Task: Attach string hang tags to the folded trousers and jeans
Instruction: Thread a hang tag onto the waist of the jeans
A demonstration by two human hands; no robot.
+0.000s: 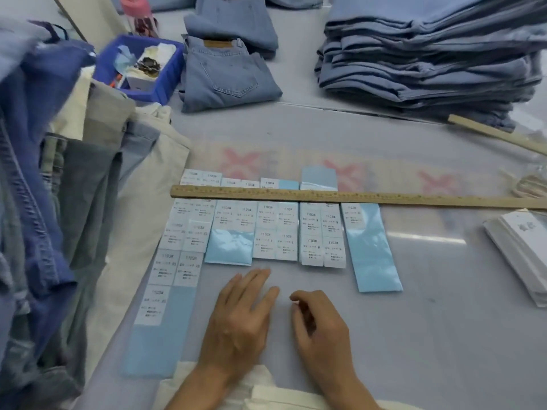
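My left hand (239, 318) lies flat on the table with straight fingers, just below the label sheets. Beside it my right hand (322, 329) rests with fingers curled under; whether it holds anything is hidden. Several light-blue backing sheets with white size stickers (266, 232) lie in a row under a wooden ruler (355, 197). Folded light-blue jeans (225, 75) lie at the back centre. A tall stack of folded jeans (429, 54) stands at the back right. White hang tags (524, 250) are piled at the right edge.
A heap of trousers in blue, grey and cream (59, 187) fills the left side. A blue plastic bin (139, 69) with small items stands behind it, next to a pink bottle (139, 16). A second wooden stick (497, 133) lies at the right. Strings (529, 184) lie nearby.
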